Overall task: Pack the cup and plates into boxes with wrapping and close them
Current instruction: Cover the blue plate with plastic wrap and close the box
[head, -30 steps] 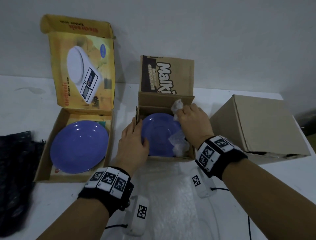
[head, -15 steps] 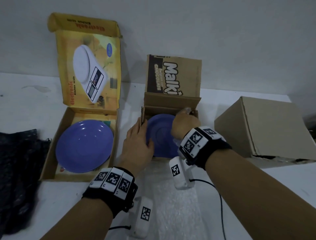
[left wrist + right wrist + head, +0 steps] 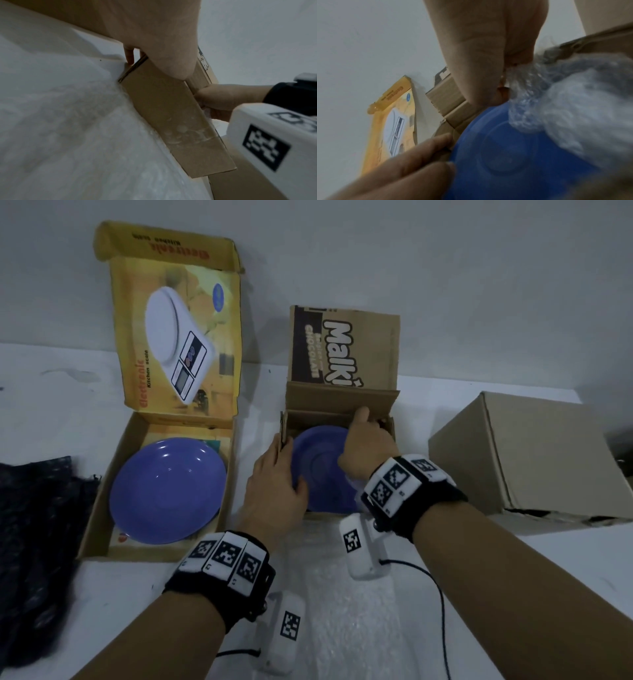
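A blue plate [image 3: 318,463] sat tilted inside the middle box [image 3: 339,402], whose printed lid stood upright at the far side. The left hand [image 3: 277,484] lay over the box's left wall, thumb on the plate's near-left rim and fingers outside the cardboard, apparently steadying both plate and box so the plate would not slide while the other side was packed. The fingers looked fairly straight, pressing and not gripping.

The right hand [image 3: 366,450] reached into the far-right corner of the same box, over the plate's right edge. In the right wrist view its fingers pinched a bunch of bubble wrap [image 3: 570,108] against the plate and the box wall, most likely tucking padding into the gap so the plate would sit snug. So the plate lay between the two hands, touched by both.

More bubble wrap [image 3: 342,611] was spread on the white surface [image 3: 51,405] just near of the box, under the wrists, handy for further wrapping.

To the left, a yellow box [image 3: 102,498] lay open with a second plate [image 3: 168,491] flat inside, uncovered, its lid propped up behind. At right stood a plain box [image 3: 534,453], closed as far as could be seen. A dark bag [image 3: 30,542] lay at the far left edge. No cup was visible. Neither plate box had been closed yet.
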### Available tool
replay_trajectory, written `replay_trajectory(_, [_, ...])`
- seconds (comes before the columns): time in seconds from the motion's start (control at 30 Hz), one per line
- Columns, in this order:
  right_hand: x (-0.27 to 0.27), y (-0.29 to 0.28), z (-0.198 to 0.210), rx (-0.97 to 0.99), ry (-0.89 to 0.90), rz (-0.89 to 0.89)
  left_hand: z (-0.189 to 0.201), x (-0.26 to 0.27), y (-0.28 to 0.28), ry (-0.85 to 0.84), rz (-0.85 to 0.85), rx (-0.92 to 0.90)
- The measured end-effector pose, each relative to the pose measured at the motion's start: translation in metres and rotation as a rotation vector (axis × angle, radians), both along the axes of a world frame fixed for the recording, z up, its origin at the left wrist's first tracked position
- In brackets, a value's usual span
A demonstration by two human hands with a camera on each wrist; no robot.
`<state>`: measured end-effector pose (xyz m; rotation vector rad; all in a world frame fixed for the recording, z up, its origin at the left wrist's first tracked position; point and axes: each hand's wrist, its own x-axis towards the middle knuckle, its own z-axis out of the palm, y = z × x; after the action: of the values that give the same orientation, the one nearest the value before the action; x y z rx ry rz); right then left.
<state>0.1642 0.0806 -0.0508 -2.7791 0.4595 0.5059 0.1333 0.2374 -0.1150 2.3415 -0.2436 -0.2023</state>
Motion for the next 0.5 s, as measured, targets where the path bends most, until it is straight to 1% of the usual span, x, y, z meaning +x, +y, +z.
replay_trajectory(0.07, [0.004,-0.005,0.009,0.071,0.055,0.031,-0.001,-0.001,-0.001,0.019,0.013,0.002])
replay_trajectory(0.1, [0.004,-0.011,0.015,0.097,0.018,0.047,-0.002,-0.002,-0.002,0.019,0.021,-0.008])
replay_trajectory(0.13, [0.003,-0.018,0.024,0.113,-0.079,0.036,-0.004,-0.002,-0.002,0.014,0.028,-0.022])
replay_trajectory(0.2, [-0.003,-0.032,0.039,0.087,-0.344,-0.031,-0.008,0.0,-0.003,-0.002,0.036,-0.031])
replay_trajectory(0.23, [-0.007,-0.037,0.043,0.056,-0.434,-0.05,-0.011,0.0,-0.003,-0.009,0.032,-0.03])
replay_trajectory(0.27, [-0.01,-0.041,0.044,0.039,-0.453,-0.055,-0.013,0.001,-0.003,-0.006,0.027,-0.034])
replay_trajectory(0.3, [-0.013,-0.043,0.042,0.028,-0.411,-0.042,-0.014,0.002,-0.003,-0.007,0.023,-0.035])
replay_trajectory(0.4, [-0.019,-0.037,0.024,0.03,-0.089,0.038,-0.014,0.002,-0.002,-0.005,0.016,-0.044])
replay_trajectory(0.43, [-0.02,-0.033,0.017,0.037,-0.017,0.052,-0.013,0.001,-0.001,0.0,0.016,-0.049])
replay_trajectory(0.5, [-0.022,-0.024,0.011,0.106,0.038,-0.013,-0.011,0.001,-0.001,0.014,0.022,-0.048])
